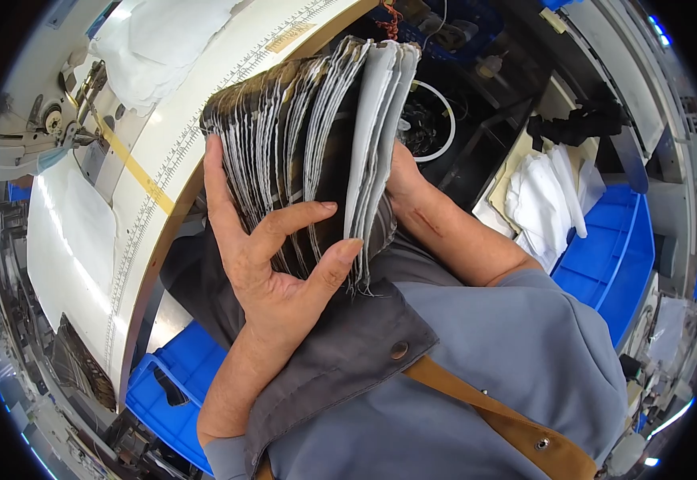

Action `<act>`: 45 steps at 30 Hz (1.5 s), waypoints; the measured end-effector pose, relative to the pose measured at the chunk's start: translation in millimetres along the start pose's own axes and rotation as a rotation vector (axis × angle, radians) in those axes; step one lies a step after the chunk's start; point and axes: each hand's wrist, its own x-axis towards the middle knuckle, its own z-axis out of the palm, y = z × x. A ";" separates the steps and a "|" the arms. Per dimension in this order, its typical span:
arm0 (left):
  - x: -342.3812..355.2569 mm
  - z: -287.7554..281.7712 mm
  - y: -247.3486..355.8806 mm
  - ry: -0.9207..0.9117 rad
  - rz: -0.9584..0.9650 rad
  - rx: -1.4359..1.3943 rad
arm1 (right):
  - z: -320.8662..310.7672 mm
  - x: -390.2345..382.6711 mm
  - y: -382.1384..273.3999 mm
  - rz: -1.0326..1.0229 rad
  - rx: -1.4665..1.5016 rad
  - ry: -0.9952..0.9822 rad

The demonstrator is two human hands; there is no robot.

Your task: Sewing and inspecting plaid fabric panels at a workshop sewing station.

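A thick stack of cut fabric pieces stands fanned in front of me above my lap. The pieces are dark and patterned on one side, with frayed white edges, and a group of pale faces shows at the right. My left hand grips its near left side: one finger lies along the left edge, the index finger crosses the layers, and the thumb touches the edges of the pale group. Behind the right side, my right hand supports the stack; its fingers are hidden.
A white sewing table with ruler markings curves along the left, with a sewing machine part on it. Blue plastic bins stand below left and at right. White cloths and a black cloth lie on the right.
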 end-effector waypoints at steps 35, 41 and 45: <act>-23.5 -5.2 -4.3 0.267 -0.534 -0.340 | 10.6 -42.4 -4.3 -0.296 -0.365 -0.370; -38.6 -23.4 -2.2 0.358 -0.676 -0.177 | 2.0 -56.4 5.8 -0.373 -0.639 -0.154; -61.4 3.1 -37.6 0.405 -0.509 -0.755 | -24.6 -42.6 15.7 -0.629 -0.552 -0.161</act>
